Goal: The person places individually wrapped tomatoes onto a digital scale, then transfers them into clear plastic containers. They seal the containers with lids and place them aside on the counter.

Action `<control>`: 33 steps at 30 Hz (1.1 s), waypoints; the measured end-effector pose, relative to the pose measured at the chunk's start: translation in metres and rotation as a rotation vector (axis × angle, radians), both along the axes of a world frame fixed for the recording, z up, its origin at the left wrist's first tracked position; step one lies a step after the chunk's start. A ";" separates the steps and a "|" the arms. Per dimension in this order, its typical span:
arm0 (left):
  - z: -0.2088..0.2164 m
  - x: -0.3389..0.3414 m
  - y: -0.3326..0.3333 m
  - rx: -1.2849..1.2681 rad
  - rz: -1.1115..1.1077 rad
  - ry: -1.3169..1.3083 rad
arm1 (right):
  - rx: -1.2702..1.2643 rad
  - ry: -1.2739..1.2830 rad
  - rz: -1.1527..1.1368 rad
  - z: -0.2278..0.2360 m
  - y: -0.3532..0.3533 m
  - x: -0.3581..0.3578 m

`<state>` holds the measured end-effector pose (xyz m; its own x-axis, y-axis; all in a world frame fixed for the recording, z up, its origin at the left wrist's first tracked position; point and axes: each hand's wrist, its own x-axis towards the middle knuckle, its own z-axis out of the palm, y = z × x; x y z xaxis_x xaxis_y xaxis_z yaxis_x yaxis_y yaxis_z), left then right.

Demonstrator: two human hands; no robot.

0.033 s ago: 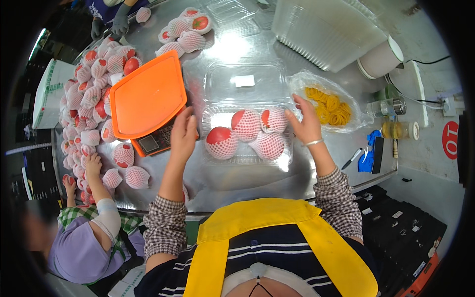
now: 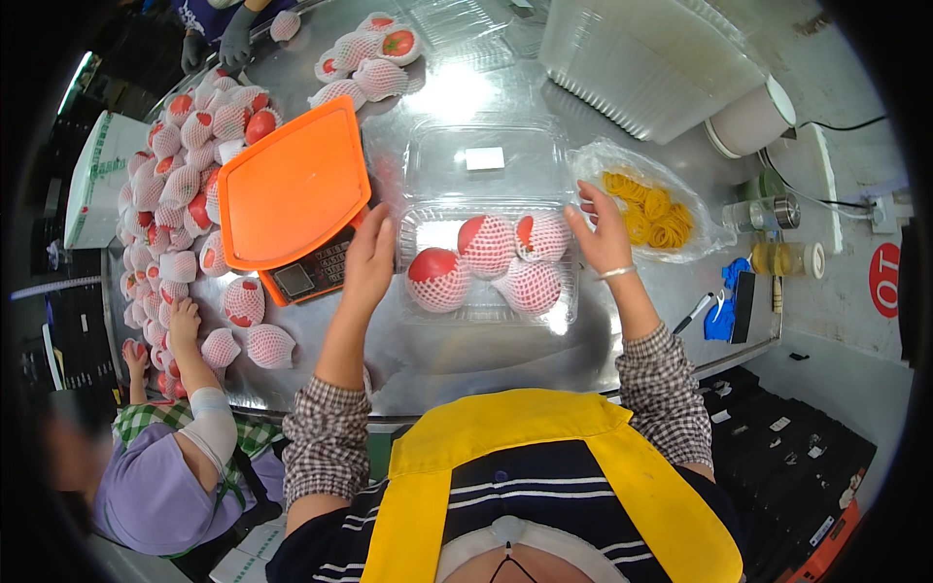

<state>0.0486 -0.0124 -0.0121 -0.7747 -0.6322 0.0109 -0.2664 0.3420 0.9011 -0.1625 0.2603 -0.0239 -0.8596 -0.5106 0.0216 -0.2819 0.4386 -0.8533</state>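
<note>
I see the clear, ribbed plastic clamshell box [image 2: 426, 229] centred before me on the shiny steel table [image 2: 457, 364], between both hands. Its transparent lid [image 2: 530, 160], bearing a white rectangular label [image 2: 485, 158], lies folded open, pointing away from me; the tray's long axis runs left to right. Inside sit four round red tomatoes [image 2: 485, 245] in white foam netting. My left hand [image 2: 369, 253] and right hand [image 2: 604, 238] flank it, loosely spread and gripping nothing; I can't tell whether either touches the rim.
</note>
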 end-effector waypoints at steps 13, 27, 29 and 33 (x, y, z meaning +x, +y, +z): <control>-0.026 -0.046 -0.015 0.903 0.101 0.222 | 0.139 0.438 0.385 0.046 -0.056 0.066; 0.007 0.041 0.055 -0.017 -0.077 -0.103 | 0.567 0.300 0.862 0.036 -0.136 0.097; 0.008 0.058 0.073 -0.070 -0.043 -0.133 | 0.662 0.241 0.963 0.035 -0.149 0.094; -0.017 0.085 0.096 0.162 0.101 -0.135 | 0.629 0.139 1.022 0.040 -0.154 0.092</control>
